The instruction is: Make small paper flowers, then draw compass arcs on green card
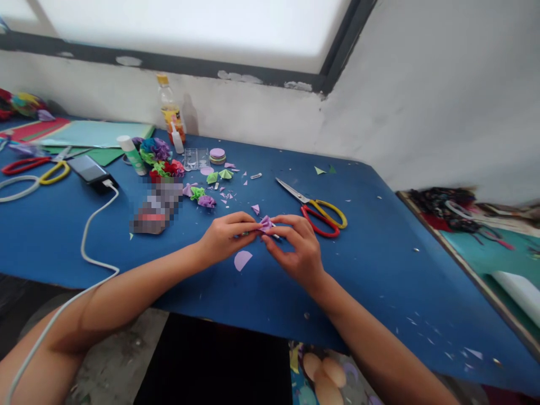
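Note:
My left hand (228, 235) pinches the left side of a small folded purple paper piece (265, 224). At the piece's other side, my right hand (298, 247) is closed with its fingertips on the paper. A thin white and blue item shows beside the right fingers; I cannot make out what it is. Below the hands lies a purple paper part-circle (242, 260), and just above them a small purple folded scrap (255, 209). Scissors (314, 208) with red and yellow handles rest to the right, blades pointing to the back left.
Crumpled paper flowers (158, 154), a glue stick (131, 154), a bottle (171, 109) and a stack of paper circles (217, 156) stand toward the back. A phone (90, 170) trails a white cable (86, 236) across my left arm. Paper scraps dot the blue table (379, 270).

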The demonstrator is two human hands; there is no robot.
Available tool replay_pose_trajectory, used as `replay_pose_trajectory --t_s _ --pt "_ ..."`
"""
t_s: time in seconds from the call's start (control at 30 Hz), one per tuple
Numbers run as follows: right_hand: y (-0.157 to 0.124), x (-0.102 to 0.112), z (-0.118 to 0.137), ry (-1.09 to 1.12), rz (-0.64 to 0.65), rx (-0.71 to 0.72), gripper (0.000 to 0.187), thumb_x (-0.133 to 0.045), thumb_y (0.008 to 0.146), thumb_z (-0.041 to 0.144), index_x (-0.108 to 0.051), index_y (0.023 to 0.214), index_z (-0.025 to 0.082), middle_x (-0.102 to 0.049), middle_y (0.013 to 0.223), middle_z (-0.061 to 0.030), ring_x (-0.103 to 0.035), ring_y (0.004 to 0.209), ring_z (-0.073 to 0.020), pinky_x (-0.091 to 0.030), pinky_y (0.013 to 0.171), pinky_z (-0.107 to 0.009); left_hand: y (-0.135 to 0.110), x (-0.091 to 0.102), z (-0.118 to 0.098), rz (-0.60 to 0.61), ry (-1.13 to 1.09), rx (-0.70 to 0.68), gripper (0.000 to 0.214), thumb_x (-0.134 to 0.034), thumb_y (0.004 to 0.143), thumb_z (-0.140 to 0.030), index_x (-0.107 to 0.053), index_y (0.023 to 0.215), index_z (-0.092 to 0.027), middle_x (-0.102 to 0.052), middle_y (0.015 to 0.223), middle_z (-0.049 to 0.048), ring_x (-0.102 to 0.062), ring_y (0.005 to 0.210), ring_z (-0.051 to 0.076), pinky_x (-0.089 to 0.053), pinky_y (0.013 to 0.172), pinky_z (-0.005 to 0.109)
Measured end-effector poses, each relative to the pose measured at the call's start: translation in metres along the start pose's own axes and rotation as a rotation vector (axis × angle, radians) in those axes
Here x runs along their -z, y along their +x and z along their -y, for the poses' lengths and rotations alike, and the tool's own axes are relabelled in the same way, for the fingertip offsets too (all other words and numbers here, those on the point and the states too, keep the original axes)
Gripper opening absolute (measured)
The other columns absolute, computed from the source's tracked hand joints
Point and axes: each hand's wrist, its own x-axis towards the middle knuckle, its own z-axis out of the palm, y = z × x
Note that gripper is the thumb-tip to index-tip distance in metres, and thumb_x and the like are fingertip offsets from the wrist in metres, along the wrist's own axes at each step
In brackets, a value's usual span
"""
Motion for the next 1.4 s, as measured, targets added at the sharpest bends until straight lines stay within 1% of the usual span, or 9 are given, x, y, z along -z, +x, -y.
replay_pose_trajectory --t_s 0.33,0.5,0.67,0.87,1.07,1.17,1.23,1.33,1.4 --pt "0.003 0.001 -0.006 -0.117 0.018 0.097 0.007 -0.062 0.084 0.016 -0.063 0.087 0.022 -0.069 0.087 -0.0034 -0.063 0.083 -0.017 -0.049 0.078 -0.032 -0.002 -0.002 0.003 0.059 -0.031 -0.008 0.016 -0.055 0.09 -0.014 -0.069 0.097 -0.01 -0.067 0.083 0.0071 -0.064 0.07 0.008 -0.054 0.063 0.016" --pt "0.002 0.001 -0.004 -0.123 0.021 0.115 0.005 -0.064 0.083 0.016 -0.063 0.084 0.021 -0.068 0.082 -0.0034 -0.061 0.081 -0.0169 -0.048 0.076 -0.031 -0.003 -0.002 0.005 0.051 -0.043 -0.015 0.016 -0.057 0.09 -0.02 -0.071 0.089 -0.013 -0.069 0.079 0.0052 -0.066 0.07 0.009 -0.056 0.066 0.017" --pt "0.001 0.003 -0.005 -0.086 0.029 0.136 0.005 -0.064 0.084 0.016 -0.063 0.086 0.021 -0.067 0.081 -0.0028 -0.06 0.079 -0.0164 -0.047 0.075 -0.032 0.0 0.002 0.0 0.061 -0.034 -0.019 0.016 -0.06 0.089 -0.021 -0.072 0.084 -0.012 -0.071 0.076 0.0057 -0.067 0.067 0.009 -0.057 0.065 0.016" --pt "0.002 0.005 -0.006 -0.039 0.028 0.228 0.01 -0.06 0.086 0.013 -0.062 0.092 0.021 -0.068 0.083 -0.0027 -0.061 0.078 -0.0152 -0.047 0.077 -0.034 0.003 0.006 -0.006 0.08 0.028 -0.119 0.016 -0.062 0.087 -0.02 -0.068 0.076 -0.011 -0.07 0.072 0.0058 -0.067 0.065 0.01 -0.056 0.065 0.017" --pt "-0.001 0.001 -0.007 0.057 0.06 0.191 0.011 -0.061 0.085 0.013 -0.062 0.088 0.023 -0.067 0.083 -0.001 -0.061 0.076 -0.0143 -0.048 0.076 -0.033 0.0 0.005 -0.005 0.125 0.115 -0.168 0.021 -0.058 0.09 -0.025 -0.064 0.075 -0.012 -0.07 0.073 0.0057 -0.067 0.064 0.011 -0.055 0.061 0.019" --pt "-0.004 -0.002 -0.007 0.143 0.088 0.124 0.01 -0.06 0.086 0.014 -0.063 0.086 0.024 -0.067 0.083 -0.0012 -0.06 0.076 -0.0145 -0.048 0.074 -0.033 0.0 0.005 -0.004 0.142 0.122 -0.157 0.023 -0.057 0.091 -0.029 -0.063 0.076 -0.013 -0.07 0.073 0.0055 -0.068 0.065 0.012 -0.055 0.061 0.019" --pt "-0.005 -0.003 -0.006 0.238 0.097 0.013 0.009 -0.061 0.086 0.017 -0.065 0.085 0.025 -0.065 0.085 -0.0014 -0.06 0.08 -0.0147 -0.049 0.076 -0.033 0.002 0.006 -0.005 0.119 0.124 -0.165 0.02 -0.058 0.09 -0.028 -0.063 0.077 -0.013 -0.07 0.074 0.0055 -0.068 0.066 0.012 -0.055 0.063 0.019" --pt "-0.004 -0.007 -0.002 0.498 0.018 -0.301 0.006 -0.061 0.086 0.026 -0.065 0.09 0.027 -0.063 0.098 -0.0021 -0.06 0.095 -0.0155 -0.048 0.086 -0.033 0.006 0.008 -0.007 0.068 0.101 -0.175 0.014 -0.064 0.086 -0.024 -0.061 0.078 -0.013 -0.07 0.076 0.0054 -0.068 0.069 0.011 -0.055 0.066 0.018" --pt "-0.002 -0.009 0.0 0.771 -0.016 -0.587 0.016 -0.061 0.084 0.034 -0.064 0.1 0.03 -0.06 0.113 -0.0018 -0.059 0.102 -0.0164 -0.048 0.088 -0.033 0.008 0.01 -0.008 0.042 0.091 -0.183 0.013 -0.067 0.084 -0.023 -0.06 0.078 -0.013 -0.07 0.076 0.0045 -0.067 0.07 0.01 -0.055 0.067 0.018"
